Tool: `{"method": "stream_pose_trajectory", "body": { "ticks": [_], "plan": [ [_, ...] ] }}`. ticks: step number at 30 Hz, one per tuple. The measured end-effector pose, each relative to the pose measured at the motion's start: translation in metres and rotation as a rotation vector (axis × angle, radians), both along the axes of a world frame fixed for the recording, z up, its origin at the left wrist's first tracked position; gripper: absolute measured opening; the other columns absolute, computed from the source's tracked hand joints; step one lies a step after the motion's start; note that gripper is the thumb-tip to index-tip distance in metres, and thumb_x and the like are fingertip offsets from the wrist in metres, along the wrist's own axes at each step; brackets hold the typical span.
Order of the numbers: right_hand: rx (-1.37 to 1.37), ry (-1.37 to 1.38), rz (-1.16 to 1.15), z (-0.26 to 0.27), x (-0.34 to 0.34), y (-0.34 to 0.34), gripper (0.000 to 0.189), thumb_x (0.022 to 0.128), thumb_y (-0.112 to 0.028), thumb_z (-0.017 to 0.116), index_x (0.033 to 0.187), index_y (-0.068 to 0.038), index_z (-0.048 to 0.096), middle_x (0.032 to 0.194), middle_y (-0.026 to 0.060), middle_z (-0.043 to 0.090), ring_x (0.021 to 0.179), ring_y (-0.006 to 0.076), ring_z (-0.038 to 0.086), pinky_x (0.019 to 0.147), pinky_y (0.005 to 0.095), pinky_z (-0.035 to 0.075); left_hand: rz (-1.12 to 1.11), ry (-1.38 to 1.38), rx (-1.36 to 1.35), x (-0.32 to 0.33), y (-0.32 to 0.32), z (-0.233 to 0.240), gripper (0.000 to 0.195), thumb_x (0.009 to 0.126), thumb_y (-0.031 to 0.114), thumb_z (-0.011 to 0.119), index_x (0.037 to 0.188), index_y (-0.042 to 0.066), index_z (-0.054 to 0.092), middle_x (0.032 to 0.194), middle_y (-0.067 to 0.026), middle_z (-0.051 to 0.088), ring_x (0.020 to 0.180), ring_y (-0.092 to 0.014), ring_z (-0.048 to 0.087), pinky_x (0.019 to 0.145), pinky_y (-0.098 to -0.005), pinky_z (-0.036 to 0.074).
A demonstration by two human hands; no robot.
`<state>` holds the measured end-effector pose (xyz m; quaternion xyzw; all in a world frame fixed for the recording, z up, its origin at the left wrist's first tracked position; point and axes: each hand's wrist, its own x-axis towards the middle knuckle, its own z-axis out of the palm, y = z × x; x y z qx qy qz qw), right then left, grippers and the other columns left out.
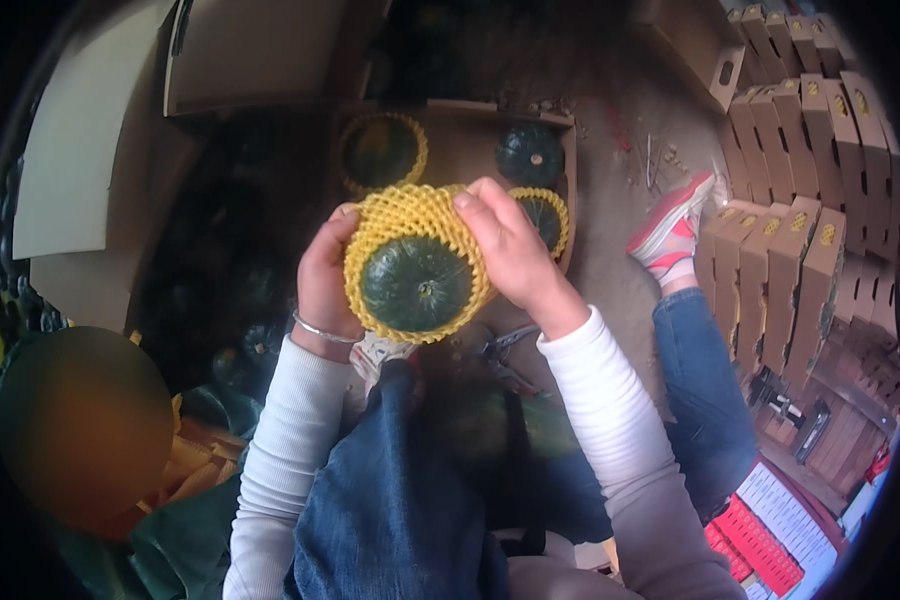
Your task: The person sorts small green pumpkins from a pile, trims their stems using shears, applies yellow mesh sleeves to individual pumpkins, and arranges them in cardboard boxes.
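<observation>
A dark green squash [418, 283], likely a kabocha, is wrapped round its sides in a yellow foam net sleeve [401, 214]; one face with a small round scar shows. My left hand [330, 281] grips the netted squash from the left, a bracelet on its wrist. On the upper right, my right hand [510, 247] pinches the net's edge between thumb and fingers. Beyond them an open cardboard box [465, 139] holds a netted squash [381, 150] at its far left, a bare squash [530, 155] at its far right and another netted squash [544, 221] nearer, partly hidden by my right hand.
Many dark squashes [259, 341] lie in shadow at the left, near cardboard panels [82, 165]. Stacked cardboard boxes [787, 277] stand at the right, beyond my outstretched leg and sneaker [675, 225]. Pruning shears or a similar tool [506, 349] lie below the box. Red-and-white label sheets [772, 532] are at lower right.
</observation>
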<state>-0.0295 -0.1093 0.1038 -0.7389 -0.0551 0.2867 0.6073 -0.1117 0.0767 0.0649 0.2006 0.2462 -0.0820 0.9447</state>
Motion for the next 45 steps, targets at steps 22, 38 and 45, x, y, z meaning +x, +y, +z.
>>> {"method": "stream_pose_trajectory", "body": {
  "ticks": [22, 38, 45],
  "plan": [
    [-0.275, -0.470, 0.321, 0.034, -0.056, 0.010, 0.103, 0.065, -0.011, 0.082, 0.151, -0.019, 0.027, 0.151, 0.0250, 0.014, 0.136, 0.0494, 0.022, 0.110, 0.0553, 0.029, -0.150, -0.066, 0.799, -0.034, -0.020, 0.053, 0.094, 0.074, 0.008, 0.079, 0.150, 0.005, 0.024, 0.137, -0.0184, 0.049, 0.122, -0.029, 0.054, 0.103, -0.0395, 0.045],
    [-0.861, -0.909, 0.154, -0.085, 0.045, 0.021, 0.065, 0.063, -0.024, 0.083, 0.121, -0.022, 0.055, 0.138, 0.0132, 0.034, 0.123, 0.0426, 0.033, 0.096, 0.0562, 0.032, -0.846, -0.393, 2.341, 0.104, 0.001, -0.061, 0.054, 0.068, 0.018, 0.078, 0.119, 0.024, 0.060, 0.144, -0.0095, 0.033, 0.133, -0.037, 0.030, 0.096, -0.0670, 0.033],
    [-0.928, -0.733, 0.476, -0.098, 0.053, 0.042, 0.073, 0.065, -0.023, 0.078, 0.132, -0.023, 0.050, 0.144, 0.0146, 0.035, 0.126, 0.0464, 0.032, 0.094, 0.0591, 0.037, -0.696, -0.215, 2.152, 0.090, 0.013, -0.066, 0.077, 0.061, 0.023, 0.083, 0.131, 0.021, 0.049, 0.143, -0.0146, 0.033, 0.129, -0.044, 0.031, 0.098, -0.0626, 0.034]
  ]
}}
